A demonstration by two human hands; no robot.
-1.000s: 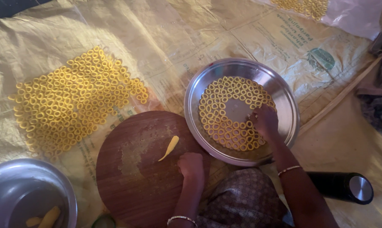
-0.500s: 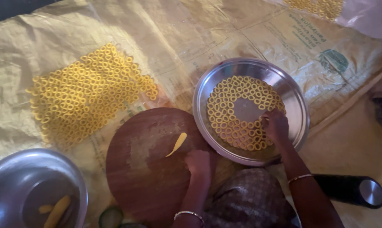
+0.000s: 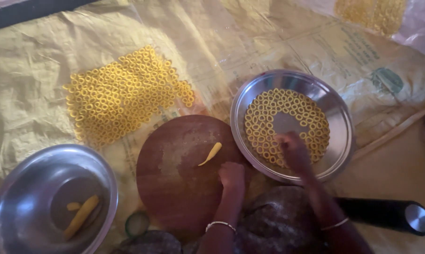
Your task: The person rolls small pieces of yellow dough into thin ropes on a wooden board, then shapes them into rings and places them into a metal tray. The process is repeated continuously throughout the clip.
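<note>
board top: the round wooden board (image 3: 184, 174) is bare but for one yellow dough strip (image 3: 210, 154) near its right edge; the left hand (image 3: 232, 176) rests on that edge
right of board: the steel plate (image 3: 334, 113) touches it, ringed with dough rings (image 3: 264, 131); only its centre is bare, and the right hand (image 3: 294, 150) covers the near side
above-left of board: spread dough rings (image 3: 123, 94) fill the sheet
left of board: steel bowl (image 3: 48, 197), a narrow gap between
far above board: open yellow sheet (image 3: 222, 42)
</note>
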